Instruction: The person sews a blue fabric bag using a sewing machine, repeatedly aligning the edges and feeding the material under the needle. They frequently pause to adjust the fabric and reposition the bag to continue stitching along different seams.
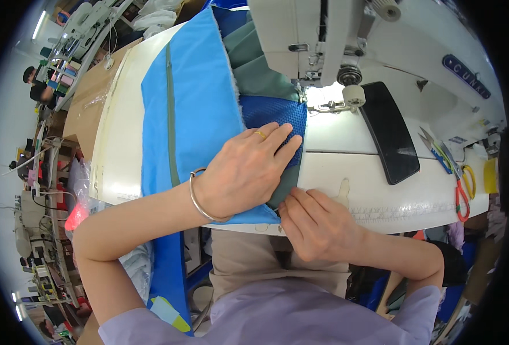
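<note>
A bright blue fabric piece (pixel 200 103) with a dark green strip (pixel 171 115) lies on the sewing machine table. Along its right side run grey-green fabric (pixel 260 75) and dark blue mesh (pixel 266 111), which reach under the presser foot (pixel 302 95) of the sewing machine (pixel 289 34). My left hand (pixel 240 167) lies flat across the mesh and blue fabric, fingers stretched toward the right edge. At the near corner, my right hand (pixel 320 224) pinches the grey-green fabric edge, fingers curled together. The fingertips partly hide the held edge.
A black phone (pixel 389 132) lies right of the presser foot. Farther right are small snips (pixel 438 152) and red- and yellow-handled scissors (pixel 461 190). A ruler scale (pixel 404 213) runs along the table's near edge. Brown cardboard (pixel 96 95) borders the left side. Another person (pixel 39 89) is far left.
</note>
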{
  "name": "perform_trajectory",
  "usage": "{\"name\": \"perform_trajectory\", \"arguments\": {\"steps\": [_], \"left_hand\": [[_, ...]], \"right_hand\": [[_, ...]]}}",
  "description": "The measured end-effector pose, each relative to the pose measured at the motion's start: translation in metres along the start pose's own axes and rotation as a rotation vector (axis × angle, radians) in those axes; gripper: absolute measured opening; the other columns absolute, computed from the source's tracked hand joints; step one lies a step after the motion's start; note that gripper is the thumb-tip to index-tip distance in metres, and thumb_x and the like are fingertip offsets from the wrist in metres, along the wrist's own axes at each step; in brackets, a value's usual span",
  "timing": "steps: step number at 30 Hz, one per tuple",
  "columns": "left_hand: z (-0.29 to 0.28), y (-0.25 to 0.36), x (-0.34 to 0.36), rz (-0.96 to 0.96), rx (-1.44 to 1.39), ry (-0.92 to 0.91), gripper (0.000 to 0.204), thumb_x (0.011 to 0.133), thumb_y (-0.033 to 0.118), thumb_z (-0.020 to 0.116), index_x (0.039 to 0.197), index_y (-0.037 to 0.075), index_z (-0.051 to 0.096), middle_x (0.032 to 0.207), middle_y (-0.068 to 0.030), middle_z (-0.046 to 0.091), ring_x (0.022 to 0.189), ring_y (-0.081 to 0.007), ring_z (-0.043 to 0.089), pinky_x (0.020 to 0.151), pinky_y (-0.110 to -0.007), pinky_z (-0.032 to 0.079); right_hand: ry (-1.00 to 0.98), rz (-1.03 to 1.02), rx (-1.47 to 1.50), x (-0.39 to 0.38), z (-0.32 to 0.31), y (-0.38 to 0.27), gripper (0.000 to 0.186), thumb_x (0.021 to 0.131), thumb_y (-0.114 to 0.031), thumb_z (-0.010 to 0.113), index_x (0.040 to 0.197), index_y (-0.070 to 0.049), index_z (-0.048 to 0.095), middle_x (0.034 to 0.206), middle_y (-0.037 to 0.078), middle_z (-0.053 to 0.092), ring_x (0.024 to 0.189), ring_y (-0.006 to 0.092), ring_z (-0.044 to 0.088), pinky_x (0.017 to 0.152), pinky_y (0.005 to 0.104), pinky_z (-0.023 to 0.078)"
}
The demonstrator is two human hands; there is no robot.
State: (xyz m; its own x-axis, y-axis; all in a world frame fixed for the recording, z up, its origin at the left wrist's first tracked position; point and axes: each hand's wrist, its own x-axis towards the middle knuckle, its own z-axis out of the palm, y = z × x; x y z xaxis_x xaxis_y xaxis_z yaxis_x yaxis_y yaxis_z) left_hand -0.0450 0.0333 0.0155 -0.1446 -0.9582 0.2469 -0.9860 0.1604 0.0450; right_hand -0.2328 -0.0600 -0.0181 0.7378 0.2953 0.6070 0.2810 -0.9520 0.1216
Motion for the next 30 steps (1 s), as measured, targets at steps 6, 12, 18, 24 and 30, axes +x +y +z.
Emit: {"name": "perform_trajectory", "arguments": {"steps": [6,12,18,24,30], "left_hand": [[-0.008,-0.002,0.003,-0.082,-0.148,-0.120,0.056,0.072,0.004,0.070,0.127,-0.001,0.064,0.129,-0.0205,0.058,0.112,-0.0368,0.063,0.092,-0.044,0.054],[-0.007,-0.009,0.010,-0.061,-0.134,-0.128,0.053,0.074,0.008,0.072,0.126,-0.001,0.063,0.127,-0.0196,0.059,0.109,-0.0358,0.063,0.089,-0.044,0.055],[-0.004,-0.024,0.027,-0.079,-0.117,-0.099,0.044,0.079,0.013,0.074,0.121,0.000,0.068,0.126,-0.0219,0.064,0.109,-0.0377,0.066,0.090,-0.044,0.055],[-0.050,-0.094,0.015,-0.226,-0.191,0.318,0.029,0.093,0.023,0.071,0.115,0.003,0.074,0.117,-0.0157,0.074,0.108,-0.0308,0.070,0.092,-0.037,0.054],[-0.050,-0.198,-0.094,-1.192,-0.318,0.273,0.057,0.090,0.043,0.072,0.120,-0.006,0.070,0.116,-0.0219,0.073,0.102,-0.0289,0.071,0.090,-0.036,0.056]], "right_hand": [[-0.032,-0.037,0.024,0.001,-0.002,0.003,0.020,0.070,-0.011,0.066,0.079,0.006,0.068,0.087,0.020,0.067,0.087,0.0322,0.069,0.075,0.0355,0.054],[-0.081,-0.042,0.117,0.002,-0.003,0.017,0.026,0.067,-0.013,0.065,0.084,0.006,0.067,0.092,0.021,0.068,0.090,0.0323,0.068,0.075,0.0371,0.055],[-0.053,0.051,0.141,0.001,0.008,0.033,0.024,0.066,-0.010,0.065,0.085,0.005,0.066,0.097,0.022,0.068,0.091,0.0326,0.069,0.076,0.0372,0.056],[0.008,0.194,0.125,0.001,0.012,0.035,0.025,0.070,-0.011,0.076,0.090,0.003,0.067,0.102,0.019,0.068,0.095,0.0320,0.069,0.079,0.0373,0.057],[0.000,0.311,0.275,0.013,0.009,0.037,0.029,0.076,-0.020,0.082,0.093,0.001,0.070,0.099,0.015,0.068,0.090,0.0301,0.065,0.075,0.0393,0.053]]}}
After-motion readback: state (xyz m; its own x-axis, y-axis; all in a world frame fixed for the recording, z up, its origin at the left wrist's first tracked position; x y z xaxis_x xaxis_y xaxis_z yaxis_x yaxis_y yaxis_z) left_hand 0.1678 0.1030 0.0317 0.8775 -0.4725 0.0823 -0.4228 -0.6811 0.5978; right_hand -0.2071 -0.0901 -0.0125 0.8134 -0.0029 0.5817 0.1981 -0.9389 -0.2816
